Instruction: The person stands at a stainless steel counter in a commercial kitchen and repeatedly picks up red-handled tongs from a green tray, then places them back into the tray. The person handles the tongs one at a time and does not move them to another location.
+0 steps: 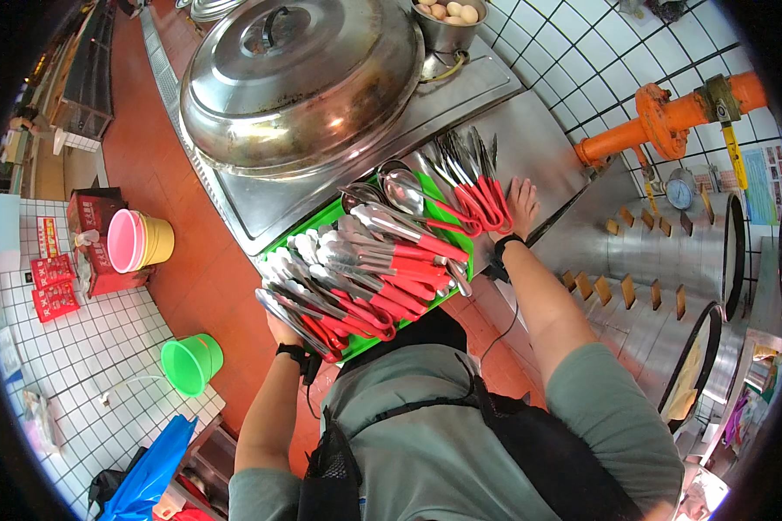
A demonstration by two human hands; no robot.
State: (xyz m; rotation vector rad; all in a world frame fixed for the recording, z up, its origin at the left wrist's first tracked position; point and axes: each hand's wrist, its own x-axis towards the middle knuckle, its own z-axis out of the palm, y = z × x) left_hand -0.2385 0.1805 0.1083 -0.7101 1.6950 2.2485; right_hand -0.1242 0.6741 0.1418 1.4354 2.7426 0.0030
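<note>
A green plastic tray [466, 260] heaped with red-handled metal tongs [391, 260] lies in front of me, at the near edge of the steel counter. Metal ladles or spoons [404, 192] rest at its far end. My left hand [283, 331] is at the tray's left end, its fingers mostly hidden beneath the tongs and rim. Right of the tray, a bunch of red-handled utensils with dark metal ends [472, 189] lies on the steel surface. Beside their handles, my right hand [522, 203] rests palm down with its fingers apart, and nothing shows in its grip.
A large lidded steel pot [300, 84] stands beyond the tray, with a metal pot of eggs [453, 36] behind. An orange pipe [678, 120] and steel cylinders [671, 260] are at right. Pink and yellow buckets [143, 241] and a green bucket [192, 365] are at left.
</note>
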